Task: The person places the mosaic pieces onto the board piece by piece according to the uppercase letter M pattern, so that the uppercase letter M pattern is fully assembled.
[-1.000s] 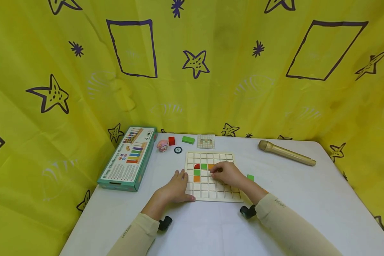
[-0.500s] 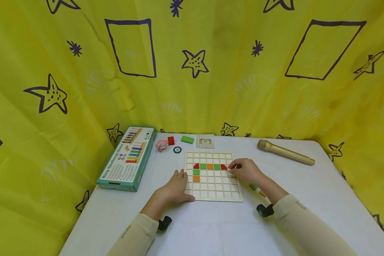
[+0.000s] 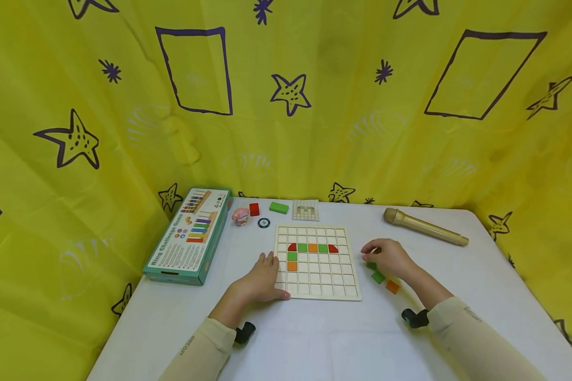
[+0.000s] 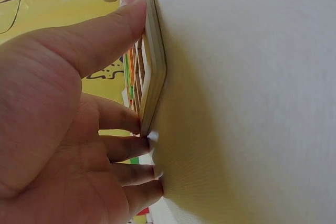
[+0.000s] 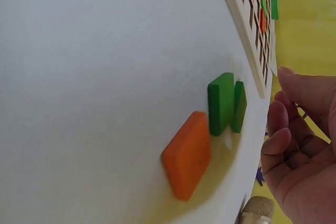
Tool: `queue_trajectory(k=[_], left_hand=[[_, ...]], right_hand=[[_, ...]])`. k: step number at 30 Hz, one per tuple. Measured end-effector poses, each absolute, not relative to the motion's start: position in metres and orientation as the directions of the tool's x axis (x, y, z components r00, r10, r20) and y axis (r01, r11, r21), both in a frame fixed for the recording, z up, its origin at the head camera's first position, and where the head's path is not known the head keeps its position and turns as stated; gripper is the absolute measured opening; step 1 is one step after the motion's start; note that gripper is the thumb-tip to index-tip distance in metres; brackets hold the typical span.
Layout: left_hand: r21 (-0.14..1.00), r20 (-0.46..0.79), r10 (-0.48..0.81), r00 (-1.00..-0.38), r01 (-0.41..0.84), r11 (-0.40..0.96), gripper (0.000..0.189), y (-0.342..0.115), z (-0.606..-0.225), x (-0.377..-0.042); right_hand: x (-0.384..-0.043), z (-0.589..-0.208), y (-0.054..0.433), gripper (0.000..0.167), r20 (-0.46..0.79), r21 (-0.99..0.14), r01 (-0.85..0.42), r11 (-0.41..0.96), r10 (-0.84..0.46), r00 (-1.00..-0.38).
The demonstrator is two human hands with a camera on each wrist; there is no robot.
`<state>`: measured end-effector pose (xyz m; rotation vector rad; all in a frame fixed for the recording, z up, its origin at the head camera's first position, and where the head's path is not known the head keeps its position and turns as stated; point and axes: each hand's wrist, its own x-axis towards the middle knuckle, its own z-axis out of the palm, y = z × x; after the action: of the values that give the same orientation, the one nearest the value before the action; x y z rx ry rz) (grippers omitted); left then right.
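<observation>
A pale wooden grid board [image 3: 318, 280] lies on the white table, bearing a row of red, green and orange tiles with a green tile [image 3: 292, 256] and an orange tile [image 3: 292, 266] below its left end. My left hand [image 3: 261, 279] rests at the board's left edge; in the left wrist view its thumb [image 4: 107, 32] lies on the rim. Right of the board, my right hand [image 3: 390, 257] hovers by two loose green tiles [image 3: 378, 277] and one loose orange tile [image 3: 393, 287]. In the right wrist view no tile shows between its bent fingers [image 5: 278, 142].
A patterned card [image 3: 305, 210], a green block [image 3: 278, 208], a red block [image 3: 254, 209], a pink toy [image 3: 240, 216] and a round dark token [image 3: 264, 223] sit behind the board. A game box [image 3: 188, 235] stands left, a gold microphone [image 3: 426, 227] at back right.
My right hand has moved off the board rightward to the loose tiles. A green tile and a red rounded tile now show at the row's right end. My left hand stays put.
</observation>
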<state>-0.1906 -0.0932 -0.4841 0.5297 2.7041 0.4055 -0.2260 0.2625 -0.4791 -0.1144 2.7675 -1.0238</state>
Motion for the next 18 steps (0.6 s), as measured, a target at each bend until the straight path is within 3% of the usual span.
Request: queue_trajectory(k=[7,18], left_hand=[[0.352,-0.285,0.412,-0.865,0.306,0.885,0.103,-0.093,-0.484,-0.191],[0.346,-0.290,0.404,-0.867,0.299,0.889,0.104,-0.093,-0.483,-0.191]], right_hand=[[-0.218,-0.486,0.274,0.013,-0.132,-0.650,-0.026,0.760,-0.146,-0.980],[-0.212,-0.495,0.288,0.025,-0.144,-0.678,-0.020,0.735,-0.160,-0.977]])
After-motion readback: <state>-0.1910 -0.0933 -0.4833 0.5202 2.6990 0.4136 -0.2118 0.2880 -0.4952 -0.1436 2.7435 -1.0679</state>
